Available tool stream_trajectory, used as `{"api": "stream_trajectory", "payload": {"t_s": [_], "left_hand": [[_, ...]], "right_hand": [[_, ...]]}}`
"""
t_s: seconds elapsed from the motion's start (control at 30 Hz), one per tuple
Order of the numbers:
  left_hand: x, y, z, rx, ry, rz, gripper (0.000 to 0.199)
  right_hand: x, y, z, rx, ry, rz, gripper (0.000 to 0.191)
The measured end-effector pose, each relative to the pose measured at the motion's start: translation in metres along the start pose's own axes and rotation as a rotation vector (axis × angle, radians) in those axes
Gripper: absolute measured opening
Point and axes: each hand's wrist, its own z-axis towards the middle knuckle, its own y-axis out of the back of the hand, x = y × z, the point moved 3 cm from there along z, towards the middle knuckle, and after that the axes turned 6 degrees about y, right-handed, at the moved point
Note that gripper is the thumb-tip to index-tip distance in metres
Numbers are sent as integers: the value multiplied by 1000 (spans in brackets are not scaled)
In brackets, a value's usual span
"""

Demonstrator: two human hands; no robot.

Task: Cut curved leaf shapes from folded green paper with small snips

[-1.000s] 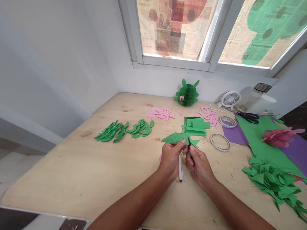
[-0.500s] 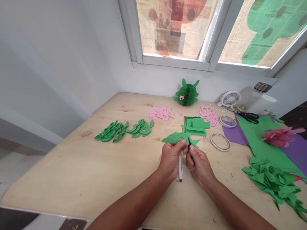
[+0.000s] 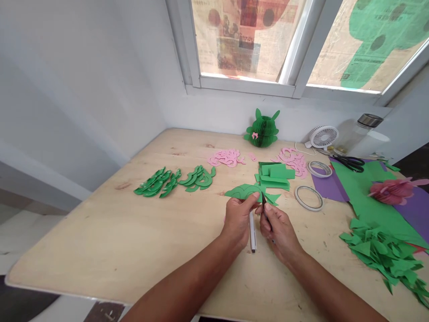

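Observation:
My left hand [image 3: 237,220] pinches a piece of green paper [image 3: 241,191] with curved outlines drawn on it, thumb on top. Closed around the dark handles of a pair of scissors [image 3: 264,201], my right hand [image 3: 279,227] has the blades at the paper's right part. How far the blades are apart is hard to make out. Under the hands, a white pen [image 3: 252,232] lies on the wooden table [image 3: 140,250]. Just beyond the hands sits a stack of folded green paper [image 3: 273,175]. A bit of pink shows beside my left hand, mostly hidden by it.
Green cut-outs [image 3: 198,179] and more green pieces [image 3: 156,183] lie left. Pink cut-outs [image 3: 226,158] lie behind, near a green honeycomb paper figure [image 3: 263,130]. Rightward are tape rolls [image 3: 309,197], a fan [image 3: 323,136], a bottle [image 3: 362,132], black scissors [image 3: 349,163] and green scraps [image 3: 382,250].
The hands stay nearly in place at the green paper, its left end tilting slightly. The whole view has shifted a little.

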Motion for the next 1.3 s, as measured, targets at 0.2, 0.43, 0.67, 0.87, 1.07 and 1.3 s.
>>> {"api": "stream_trajectory", "payload": {"t_s": [0.2,0.43,0.67,0.87,1.07,1.3], "left_hand": [[2,-1,0,36,-9,20,29],[1,0,-1,53,-21,45,28],[0,2,0,14,-40,55,25],[1,6,3,0,-63,88,22],[0,9,7,-20,-80,118,18],[0,8,7,-61,-70,126,19]], "right_hand": [[0,0,0,9,4,23,37],[-1,1,0,14,-2,20,35],[1,0,-1,18,-9,14,35],[1,1,-1,8,-16,-8,36],[-1,1,0,15,-24,-16,35],[1,0,-1,13,-29,-30,36]]}}
